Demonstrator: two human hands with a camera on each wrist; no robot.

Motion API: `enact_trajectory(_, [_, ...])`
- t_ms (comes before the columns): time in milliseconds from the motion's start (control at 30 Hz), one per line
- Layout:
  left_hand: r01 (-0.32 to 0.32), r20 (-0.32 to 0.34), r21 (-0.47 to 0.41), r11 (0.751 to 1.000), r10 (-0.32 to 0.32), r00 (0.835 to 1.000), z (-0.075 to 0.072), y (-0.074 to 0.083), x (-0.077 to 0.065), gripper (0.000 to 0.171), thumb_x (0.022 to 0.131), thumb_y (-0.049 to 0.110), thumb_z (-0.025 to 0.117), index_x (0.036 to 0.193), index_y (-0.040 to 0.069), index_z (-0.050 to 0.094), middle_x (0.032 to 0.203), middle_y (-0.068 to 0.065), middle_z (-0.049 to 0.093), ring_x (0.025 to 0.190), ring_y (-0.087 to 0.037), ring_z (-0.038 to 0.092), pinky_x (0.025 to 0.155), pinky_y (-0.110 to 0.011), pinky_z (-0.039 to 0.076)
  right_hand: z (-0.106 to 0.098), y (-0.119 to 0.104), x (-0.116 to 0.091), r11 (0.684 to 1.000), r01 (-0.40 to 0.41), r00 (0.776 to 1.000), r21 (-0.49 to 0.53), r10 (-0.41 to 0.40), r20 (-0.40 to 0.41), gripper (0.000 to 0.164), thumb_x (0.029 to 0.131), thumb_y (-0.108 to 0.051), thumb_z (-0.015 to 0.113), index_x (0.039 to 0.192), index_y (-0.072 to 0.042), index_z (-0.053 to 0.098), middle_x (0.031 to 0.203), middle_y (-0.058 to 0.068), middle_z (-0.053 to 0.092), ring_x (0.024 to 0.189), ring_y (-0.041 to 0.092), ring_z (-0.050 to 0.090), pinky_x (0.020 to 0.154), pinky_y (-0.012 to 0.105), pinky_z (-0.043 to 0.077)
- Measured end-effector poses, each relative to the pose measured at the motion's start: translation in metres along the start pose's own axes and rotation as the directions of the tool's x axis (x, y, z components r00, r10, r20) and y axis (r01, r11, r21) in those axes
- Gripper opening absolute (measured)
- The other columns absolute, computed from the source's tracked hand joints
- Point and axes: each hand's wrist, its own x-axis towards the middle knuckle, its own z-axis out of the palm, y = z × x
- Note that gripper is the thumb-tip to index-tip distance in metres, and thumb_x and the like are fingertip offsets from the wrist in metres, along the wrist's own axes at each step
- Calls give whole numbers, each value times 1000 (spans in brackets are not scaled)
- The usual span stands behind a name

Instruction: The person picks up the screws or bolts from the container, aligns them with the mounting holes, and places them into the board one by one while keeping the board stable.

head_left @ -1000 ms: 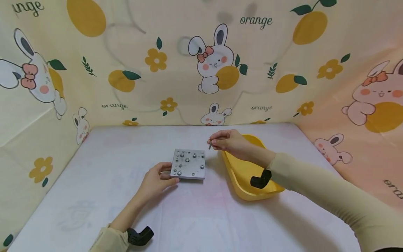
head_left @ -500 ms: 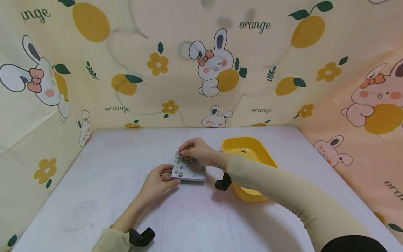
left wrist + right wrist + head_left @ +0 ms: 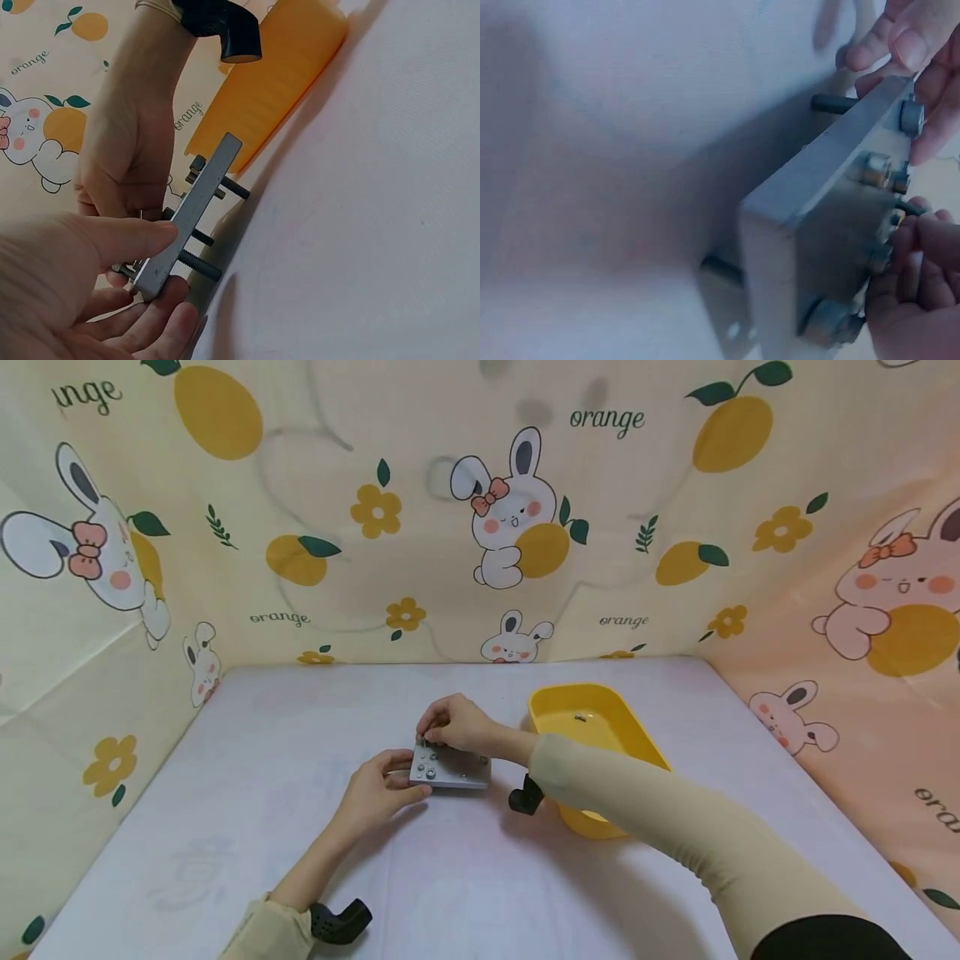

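Observation:
A square silver metal plate point(image 3: 457, 773) with several holes and socket-head screws is tilted slightly above the white table. My left hand point(image 3: 384, 785) grips its left edge, the thumb point(image 3: 139, 238) across the edge and the fingers beneath. Threaded screw ends point(image 3: 201, 264) stick out below the plate. My right hand point(image 3: 465, 727) is over the plate's far left corner, thumb and fingertips pinching a small screw point(image 3: 910, 208) close against its face. That hand covers much of the plate's far half in the head view.
A yellow tray point(image 3: 637, 735) stands to the right of the plate, partly under my right sleeve point(image 3: 622, 793). Small metal screws point(image 3: 581, 717) lie inside it. A printed cloth backdrop point(image 3: 420, 560) rises behind the white table point(image 3: 450, 877) and at both sides.
My right hand has moved left from above the tray to the plate's far left corner, carrying the screw, then shifted slightly further left. My left hand keeps its grip on the plate.

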Motion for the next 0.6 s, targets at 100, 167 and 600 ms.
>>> enact_trajectory(100, [1, 7, -3, 1000, -1, 1000, 0, 2, -1, 66, 81, 11, 82, 136, -4, 51, 129, -19, 60, 98, -26, 68, 77, -33, 55, 0, -3, 0, 998, 15, 1000, -65, -16, -14, 10, 89, 7, 67, 90, -2, 72, 83, 4, 72, 71, 11, 59, 63, 22, 46])
enact_trajectory(167, [1, 5, 3, 1000, -1, 1000, 0, 2, 0, 65, 81, 11, 82, 136, -4, 51, 129, -19, 60, 98, -26, 68, 78, -34, 54, 0, -6, -1, 995, 11, 999, -99, -14, -30, 11, 88, 6, 68, 88, -4, 73, 82, 3, 72, 71, 10, 59, 63, 22, 47])
enact_trajectory(600, [10, -9, 24, 1000, -9, 1000, 2, 2, -1, 65, 80, 10, 83, 135, -5, 51, 127, -20, 61, 97, -26, 68, 77, -34, 54, -5, -8, -17, 989, 5, 993, -148, -22, -116, 11, 85, 2, 73, 88, -8, 77, 87, -1, 73, 79, 9, 64, 72, 25, 50])
